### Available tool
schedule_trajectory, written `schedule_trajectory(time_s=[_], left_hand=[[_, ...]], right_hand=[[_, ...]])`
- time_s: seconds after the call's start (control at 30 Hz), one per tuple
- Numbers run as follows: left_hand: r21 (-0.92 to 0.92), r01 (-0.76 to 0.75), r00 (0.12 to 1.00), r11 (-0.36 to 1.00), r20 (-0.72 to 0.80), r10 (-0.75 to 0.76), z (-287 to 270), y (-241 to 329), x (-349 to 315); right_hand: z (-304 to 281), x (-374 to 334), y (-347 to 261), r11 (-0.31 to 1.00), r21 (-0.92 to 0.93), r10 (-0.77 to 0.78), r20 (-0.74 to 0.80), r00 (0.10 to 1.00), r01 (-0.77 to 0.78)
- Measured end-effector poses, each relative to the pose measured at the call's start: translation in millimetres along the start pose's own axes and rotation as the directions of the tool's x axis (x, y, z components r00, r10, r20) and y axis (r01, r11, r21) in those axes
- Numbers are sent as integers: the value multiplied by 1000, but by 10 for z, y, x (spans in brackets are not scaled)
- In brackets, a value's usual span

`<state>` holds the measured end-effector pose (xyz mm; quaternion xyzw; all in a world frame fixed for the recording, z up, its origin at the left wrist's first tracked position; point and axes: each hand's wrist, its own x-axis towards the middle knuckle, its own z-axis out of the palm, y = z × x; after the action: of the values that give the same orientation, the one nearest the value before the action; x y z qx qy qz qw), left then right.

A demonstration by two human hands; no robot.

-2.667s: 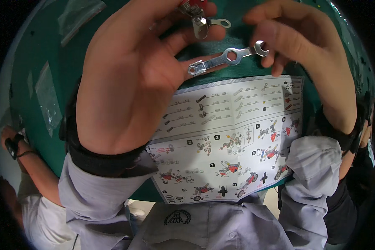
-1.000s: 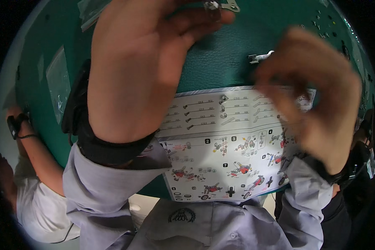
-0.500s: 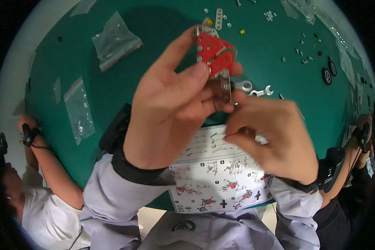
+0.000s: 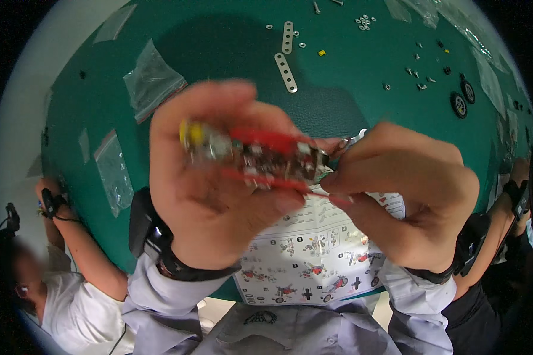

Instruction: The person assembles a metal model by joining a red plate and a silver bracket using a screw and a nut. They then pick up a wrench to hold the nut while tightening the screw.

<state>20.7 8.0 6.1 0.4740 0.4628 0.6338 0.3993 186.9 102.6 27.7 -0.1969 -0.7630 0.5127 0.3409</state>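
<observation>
Left hand (image 4: pixel 219 183) clamped around a blurred red and metal toy assembly (image 4: pixel 260 157) with a yellow end, right hand (image 4: pixel 403 201) pinching its right end, instruction sheet (image 4: pixel 314 254) on the green counter (image 4: pixel 219 41) beneath both hands, two perforated metal strips (image 4: pixel 286 72) beyond them

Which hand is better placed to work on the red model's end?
Right, probably: the left hand grips the red model, while the right hand pinches at its near end.
</observation>
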Motion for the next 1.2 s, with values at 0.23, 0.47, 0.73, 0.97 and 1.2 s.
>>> schedule_trajectory(time_s=[0.23, 0.47, 0.73, 0.97, 1.2], left_hand=[[27, -341, 937, 940, 95, 337, 7, -69, -15], [268, -380, 920, 885, 208, 332, -4, 77, -39], [368, -406, 899, 837, 326, 293, -139, 117, -82], [364, -422, 890, 830, 340, 304, -117, 117, -13], [363, -87, 982, 928, -123, 140, 57, -34, -82]], right_hand=[[2, -7, 41, 978, 26, -210, 6, 978, 209], [-1, -14, -31, 972, -91, -211, 45, 976, 215], [45, -47, -33, 991, -49, -127, 24, 992, 128], [80, -60, -132, 997, -74, -24, -96, 995, 17], [-29, -73, -14, 963, -71, 268, 100, 958, -262]])
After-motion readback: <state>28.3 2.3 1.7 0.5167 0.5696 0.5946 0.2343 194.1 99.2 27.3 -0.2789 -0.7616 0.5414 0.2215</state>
